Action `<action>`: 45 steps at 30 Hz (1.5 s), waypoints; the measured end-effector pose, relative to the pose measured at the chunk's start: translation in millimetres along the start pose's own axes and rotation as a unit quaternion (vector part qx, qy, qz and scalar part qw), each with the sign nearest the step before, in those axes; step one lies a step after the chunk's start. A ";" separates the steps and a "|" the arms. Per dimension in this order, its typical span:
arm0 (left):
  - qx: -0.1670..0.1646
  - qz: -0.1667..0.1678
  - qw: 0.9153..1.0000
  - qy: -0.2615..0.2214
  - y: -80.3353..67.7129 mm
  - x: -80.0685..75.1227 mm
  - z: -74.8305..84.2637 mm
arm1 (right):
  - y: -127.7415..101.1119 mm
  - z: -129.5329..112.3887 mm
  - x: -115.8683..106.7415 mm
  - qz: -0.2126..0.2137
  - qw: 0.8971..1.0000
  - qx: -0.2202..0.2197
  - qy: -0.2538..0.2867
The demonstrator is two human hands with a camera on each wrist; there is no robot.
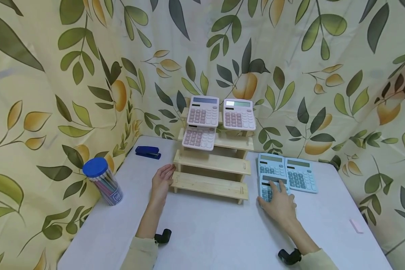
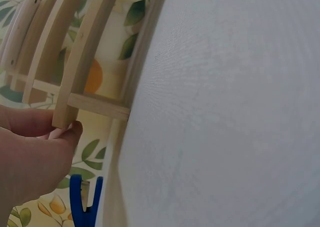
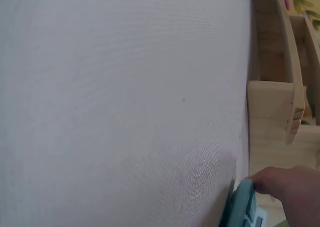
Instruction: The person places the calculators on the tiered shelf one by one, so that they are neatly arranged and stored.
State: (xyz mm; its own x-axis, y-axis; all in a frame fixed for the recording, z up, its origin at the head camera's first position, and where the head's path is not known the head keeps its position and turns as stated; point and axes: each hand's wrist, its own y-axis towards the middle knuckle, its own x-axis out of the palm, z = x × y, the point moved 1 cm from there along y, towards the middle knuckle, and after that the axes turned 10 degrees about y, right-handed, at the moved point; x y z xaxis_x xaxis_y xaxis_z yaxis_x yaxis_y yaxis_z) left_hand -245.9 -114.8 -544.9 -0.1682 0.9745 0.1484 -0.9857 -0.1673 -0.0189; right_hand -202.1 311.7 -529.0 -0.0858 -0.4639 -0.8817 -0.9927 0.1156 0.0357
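Note:
A stepped wooden shelf (image 1: 210,165) stands mid-table. Three pink calculators (image 1: 203,111) lean on its upper steps. To its right, three blue calculators lie on the table, two at the back (image 1: 301,174) and one nearer (image 1: 266,191). My right hand (image 1: 273,187) lies over the nearer one, fingers on top and thumb at its left edge; the right wrist view shows the thumb (image 3: 280,184) on the calculator's edge (image 3: 242,204). My left hand (image 1: 167,173) rests with straight fingers against the shelf's left end; its fingertips (image 2: 62,133) touch a slat end (image 2: 65,114).
A blue stapler (image 1: 147,152) lies behind the left hand near the back left corner. A clear pen jar with a blue lid (image 1: 102,182) stands at the table's left edge. A pink eraser (image 1: 356,225) lies at the right. Leaf-print curtains enclose the white table (image 1: 206,232).

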 end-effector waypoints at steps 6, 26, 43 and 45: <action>0.000 -0.002 1.000 0.004 1.6 0.5 2.5 | 1.7 0.6 -1.5 0.001 1.000 0.005 0.001; -0.002 0.010 1.000 0.002 1.8 2.4 -1.4 | -3.0 -6.3 -13.6 0.053 0.998 -0.020 0.013; 0.000 -0.006 1.000 0.004 2.3 -1.2 -3.3 | -5.2 -40.4 -39.1 0.094 0.994 -0.056 0.030; 0.004 -0.009 1.000 0.002 2.8 -1.4 -3.5 | -6.0 -44.8 -44.5 0.100 0.993 -0.060 0.036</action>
State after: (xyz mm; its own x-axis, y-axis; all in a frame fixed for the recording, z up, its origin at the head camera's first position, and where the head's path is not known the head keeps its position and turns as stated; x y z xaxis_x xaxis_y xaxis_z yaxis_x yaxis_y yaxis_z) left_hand -248.5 -116.1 -548.5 -0.1514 0.9779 0.1444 -0.9884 -0.1518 -0.0084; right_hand -196.1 292.3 -468.9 -0.2837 -0.5050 -0.8152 -0.9578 0.1089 0.2659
